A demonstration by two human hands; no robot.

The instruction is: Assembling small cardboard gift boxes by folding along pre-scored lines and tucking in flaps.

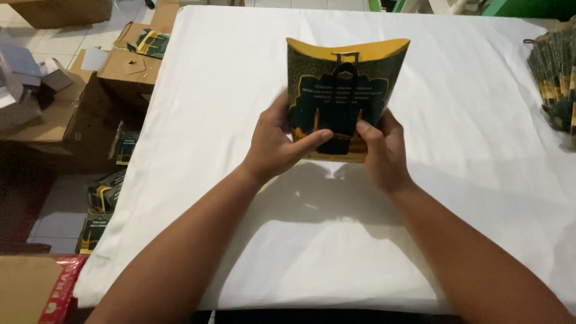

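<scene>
Inspection at this moment: both hands held one dark green and yellow printed cardboard pillow box (342, 90) upright above the white-clothed desk (468, 120), roughly over its middle and clear of the cloth.

The left hand (277, 144) gripped the lower left edge, thumb laid across the front panel. The right hand (381, 150) gripped the lower right corner, thumb pressed on the front near the bottom edge. Neither hand was free.

State of the work, as judged: the box body was already bowed out into shape, no longer flat. The upper yellow flap stood curved and appeared open. The lower end lay behind the thumbs; whether its flaps were folded in could not be determined. The piece therefore seemed partly formed, with at least the top closure outstanding.

Surroundings: a fanned stack of similar flat green and yellow blanks (555, 78) lay at the far right edge of the desk, apparently unformed stock. Several like boxes (105, 192) lay on the floor to the left among brown cardboard cartons (123, 72).
</scene>
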